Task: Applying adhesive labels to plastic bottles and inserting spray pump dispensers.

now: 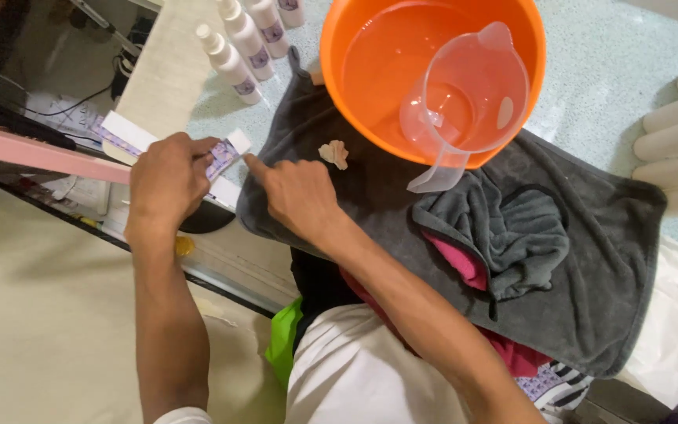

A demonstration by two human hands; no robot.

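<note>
The left hand (168,182) is closed around the end of a white label strip (168,147) with purple printed labels, pinching it between thumb and fingers at the table (606,71) edge. The right hand (298,196) is mostly curled, its index finger stretched out so the tip touches the strip just beside the left thumb; it grips nothing. Its wrist lies on a grey towel (590,259) spread over the table. On the towel stands an orange bucket (339,86) with a clear measuring jug (464,94) inside. White bottles (233,67) stand near the strip.
</note>
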